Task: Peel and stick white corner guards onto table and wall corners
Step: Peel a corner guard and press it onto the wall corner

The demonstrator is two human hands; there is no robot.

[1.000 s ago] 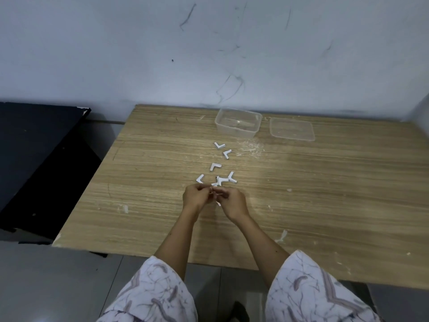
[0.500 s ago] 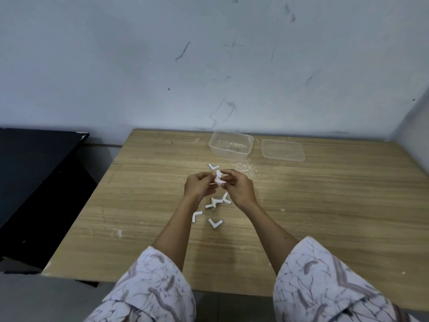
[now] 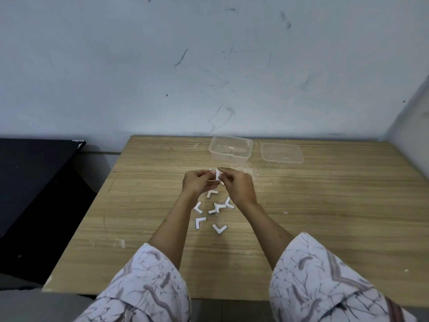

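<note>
Above the middle of the wooden table point(image 3: 325, 205), my left hand point(image 3: 198, 183) and my right hand point(image 3: 239, 188) meet and both pinch one white corner guard point(image 3: 217, 175) between their fingertips. Several more white L-shaped corner guards point(image 3: 219, 228) lie loose on the table just below my hands, one of them point(image 3: 199, 221) to the left and others partly hidden by my wrists. Whether any backing is peeled off the held guard is too small to tell.
A clear plastic container point(image 3: 230, 148) stands at the table's back edge with its lid point(image 3: 281, 152) lying to its right. A marked bluish wall point(image 3: 209, 66) rises behind the table. A dark low surface point(image 3: 34, 177) stands to the left.
My hands have lifted the corner guard off the table and away from the loose pile. The camera has tilted up, showing more wall.
</note>
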